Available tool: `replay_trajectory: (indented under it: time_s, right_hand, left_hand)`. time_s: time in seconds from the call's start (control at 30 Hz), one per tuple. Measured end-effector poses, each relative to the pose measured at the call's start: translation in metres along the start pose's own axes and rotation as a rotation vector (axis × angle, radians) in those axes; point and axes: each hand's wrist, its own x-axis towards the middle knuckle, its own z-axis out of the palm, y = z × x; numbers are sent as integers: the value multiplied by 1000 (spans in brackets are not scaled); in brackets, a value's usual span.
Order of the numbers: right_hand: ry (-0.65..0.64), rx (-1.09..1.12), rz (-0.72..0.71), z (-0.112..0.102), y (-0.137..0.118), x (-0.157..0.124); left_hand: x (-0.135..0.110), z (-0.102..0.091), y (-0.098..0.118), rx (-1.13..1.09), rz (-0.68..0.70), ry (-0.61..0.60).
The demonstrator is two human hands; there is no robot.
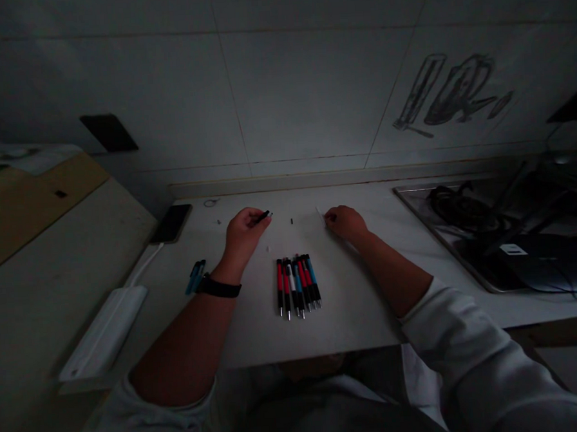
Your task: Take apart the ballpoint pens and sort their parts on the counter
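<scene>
My left hand (242, 234), a dark band on its wrist, pinches a short black pen part (262, 216) with a small pale tip. Across a gap, my right hand (347, 223) is closed on a thin white stick (320, 213) that looks like a pen refill; its lower end is hidden by the fingers. Between the hands lies a tiny black piece (291, 221) on the white counter (256, 330). Nearer to me, several pens with red, blue and white barrels (293, 283) lie side by side. Two blue pen parts (195, 277) rest left of my left wrist.
A phone (171, 223) and a white power strip (105, 332) with its cord lie at the left. A small ring (211, 202) sits near the wall. On the right is a stove top (465, 258) with dark objects on it. The light is dim.
</scene>
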Motion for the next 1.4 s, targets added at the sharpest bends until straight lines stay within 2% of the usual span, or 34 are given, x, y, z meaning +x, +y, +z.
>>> replay_trajectory:
  time_s: [0.57,0.7,0.8,0.87,0.93,1.07,1.23,1.4]
  right_hand:
    - [1,-1,-8,2,-1,-1]
    - [-6,10,-7,-4,-2,-2]
    - [36,40,5,-12,-7,-5]
    - [65,82,-44,-18,-19,-8]
    - [47,144,-168,-22,-39,-13]
    - [-151,187,-454,-17,-92,-25]
    - [-237,39,-433,2,-144,-31]
    - [-275,-16,-404,12,-158,-33]
  left_hand:
    - [-2,2,1,1,-1,-8]
    - [-2,1,0,3,-16,-6]
    - [-1,2,0,-14,-17,2]
    - [-1,2,0,-29,-15,4]
    - [-1,3,1,-37,-13,14]
    - [-1,3,3,-28,-11,40]
    - [0,3,1,-21,15,32]
    - [1,4,-3,-50,30,37]
